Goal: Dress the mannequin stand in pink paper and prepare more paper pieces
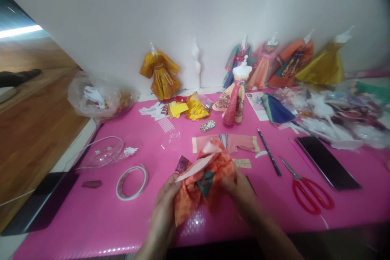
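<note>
Left grip [164,205] and right grip [239,187] hold orange patterned fabric [187,201] above the near side of a glossy pink counter [91,219].

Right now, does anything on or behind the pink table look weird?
The white mini mannequin by the wall looks odd: it's bare, while the others standing along there wear little outfits, like the golden robe to its left.

Two hands [166,203] hold one garment [219,170]; six dressed mannequins [160,73] stand near the surface's [100,223] far edge. Toward its right edge, one phone [327,162].
</note>
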Demonstrator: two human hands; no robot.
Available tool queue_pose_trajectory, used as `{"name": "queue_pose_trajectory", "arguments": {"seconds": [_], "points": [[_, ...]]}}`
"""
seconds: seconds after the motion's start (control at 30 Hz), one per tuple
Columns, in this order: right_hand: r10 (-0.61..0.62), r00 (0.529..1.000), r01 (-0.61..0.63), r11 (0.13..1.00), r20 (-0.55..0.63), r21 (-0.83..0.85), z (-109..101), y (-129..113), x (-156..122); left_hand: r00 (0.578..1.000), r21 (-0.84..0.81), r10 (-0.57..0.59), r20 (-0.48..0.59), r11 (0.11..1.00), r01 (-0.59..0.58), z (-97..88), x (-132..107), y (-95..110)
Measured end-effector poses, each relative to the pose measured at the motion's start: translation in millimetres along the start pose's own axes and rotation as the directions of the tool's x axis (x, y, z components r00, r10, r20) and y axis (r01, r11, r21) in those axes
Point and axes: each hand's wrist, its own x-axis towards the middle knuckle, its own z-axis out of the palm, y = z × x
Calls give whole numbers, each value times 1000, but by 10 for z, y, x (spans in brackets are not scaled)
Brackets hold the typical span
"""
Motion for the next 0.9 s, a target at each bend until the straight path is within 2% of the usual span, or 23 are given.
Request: {"name": "queue_pose_trajectory", "arguments": {"seconds": [0.17, 0.3, 0.4, 0.5, 0.57, 0.67, 0.8, 0.9], "points": [[16, 999, -11, 995, -52, 102, 21, -11, -46, 992, -169, -118, 35, 978, 122, -6, -3, -76], [-2, 1000, 3, 994, -8, 111, -28, 22, -60, 979, -225, -201, 43, 953, 205, -20, -1, -76], [-6, 999, 3, 997, 47, 77, -7, 13, -83, 975, -177, -213, 69, 959, 222, 20, -50, -97], [42, 993, -49, 997, 109, 67, 23, -9, -100, 982, -29, -149, 119, 988, 153, 88, -99, -124], [39, 993, -53, 991, 112, 126, 13, -16, -94, 983, 17, -122, 135, 993, 120, 120, -98, -122], [22, 1000, -23, 980, 6, 197, -52, -17, -68, 989, -20, -104, 106, 994, 107, 117, -51, -81], [36, 991, -9, 980, -132, 201, -178, 9, -48, 997, -46, -44, 68, 998, 47, 72, -9, -20], [-13, 980, 38, 992, -198, 122, -230, 16, -80, 996, -38, -29, 88, 999, 33, 61, -15, -29]]}}
